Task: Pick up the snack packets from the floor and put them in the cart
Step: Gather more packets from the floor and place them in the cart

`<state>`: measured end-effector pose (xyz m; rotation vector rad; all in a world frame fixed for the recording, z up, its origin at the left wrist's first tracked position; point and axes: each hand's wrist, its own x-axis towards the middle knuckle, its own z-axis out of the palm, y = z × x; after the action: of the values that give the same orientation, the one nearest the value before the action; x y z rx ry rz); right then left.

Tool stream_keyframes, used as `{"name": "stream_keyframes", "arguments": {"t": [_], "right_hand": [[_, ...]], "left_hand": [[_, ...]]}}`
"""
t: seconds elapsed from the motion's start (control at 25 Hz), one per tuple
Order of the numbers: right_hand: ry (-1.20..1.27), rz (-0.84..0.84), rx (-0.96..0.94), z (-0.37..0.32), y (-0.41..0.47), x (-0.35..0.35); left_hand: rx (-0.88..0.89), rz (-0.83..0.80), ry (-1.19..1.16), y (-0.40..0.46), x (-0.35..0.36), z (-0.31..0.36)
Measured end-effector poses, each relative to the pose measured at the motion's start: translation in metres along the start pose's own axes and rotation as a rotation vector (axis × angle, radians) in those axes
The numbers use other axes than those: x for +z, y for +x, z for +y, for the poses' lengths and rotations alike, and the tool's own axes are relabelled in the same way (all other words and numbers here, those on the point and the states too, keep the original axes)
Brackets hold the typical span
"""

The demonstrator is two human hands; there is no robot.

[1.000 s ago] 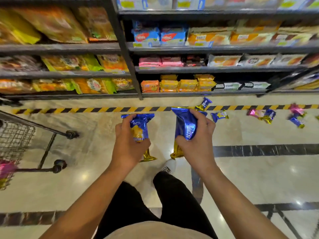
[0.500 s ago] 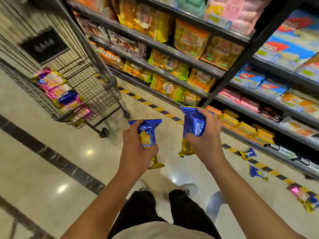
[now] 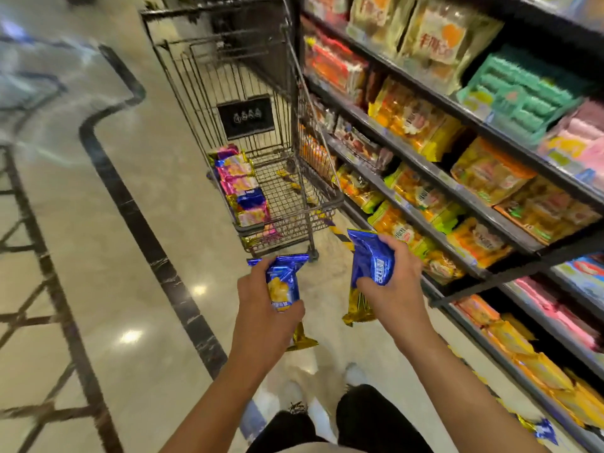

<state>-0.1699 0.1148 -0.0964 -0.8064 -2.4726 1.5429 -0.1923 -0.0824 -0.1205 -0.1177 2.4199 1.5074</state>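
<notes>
- Carrying two packets toward the cart (image 3: pixel 248 132), that's the step I read here: the pick-up is done for this pair, the drop-off not yet.
- My left hand (image 3: pixel 261 308) has its fingers wrapped round a blue packet (image 3: pixel 283 282), low centre of the frame, held upright.
- My right hand (image 3: pixel 392 289) grips a second blue packet (image 3: pixel 372 259), its gold end hanging below the palm, just right of centre.
- Both packets sit short of the cart, which stands up-frame in the centre with pink and blue packets (image 3: pixel 243 188) already piled along its left side.
- Next move, I'd say: step closer, lift both hands above the wire rim, then let go over the basket.
- One more blue packet (image 3: pixel 544 431) lies on the floor at lower right.
- Glossy pale marble floor (image 3: pixel 108 256) with dark inlaid stripes fills the left; stocked shelves (image 3: pixel 474 165) run down the right, blurred.
</notes>
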Motion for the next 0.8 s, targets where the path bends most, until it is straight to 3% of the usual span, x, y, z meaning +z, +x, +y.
{"name": "stream_keyframes", "arguments": {"t": [0.52,0.8], "right_hand": [[-0.036,-0.367,-0.162,-0.098,0.093,0.116],[-0.017,-0.484,-0.242,-0.130,0.162,0.161]], "left_hand": [[-0.148,0.369,-0.023,0.070,-0.097,0.003],[-0.203,0.494,-0.005,0.122,-0.117,0.016]]}}
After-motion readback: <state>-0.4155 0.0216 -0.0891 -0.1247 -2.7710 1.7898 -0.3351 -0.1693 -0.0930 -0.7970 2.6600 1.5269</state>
